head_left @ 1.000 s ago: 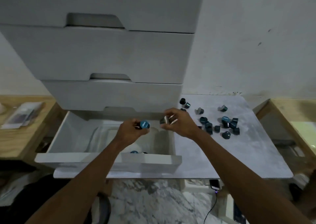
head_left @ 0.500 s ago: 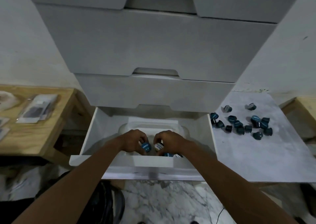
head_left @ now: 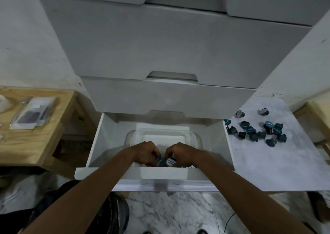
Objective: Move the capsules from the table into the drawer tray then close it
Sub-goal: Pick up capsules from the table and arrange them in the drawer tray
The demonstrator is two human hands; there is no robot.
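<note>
Capsules, small dark teal foil-topped pods, are gripped one in each of the hands: the left hand (head_left: 146, 153) is closed on one teal capsule (head_left: 160, 161), the right hand (head_left: 180, 153) on a white-labelled capsule (head_left: 170, 161), both low inside the clear plastic tray (head_left: 161, 135) of the open white drawer (head_left: 160, 174). A release near the tray's front rim could let a pod roll out into the drawer. Many loose capsules (head_left: 257, 131) are left on the marble-patterned table (head_left: 267, 158) (closing now would be premature).
</note>
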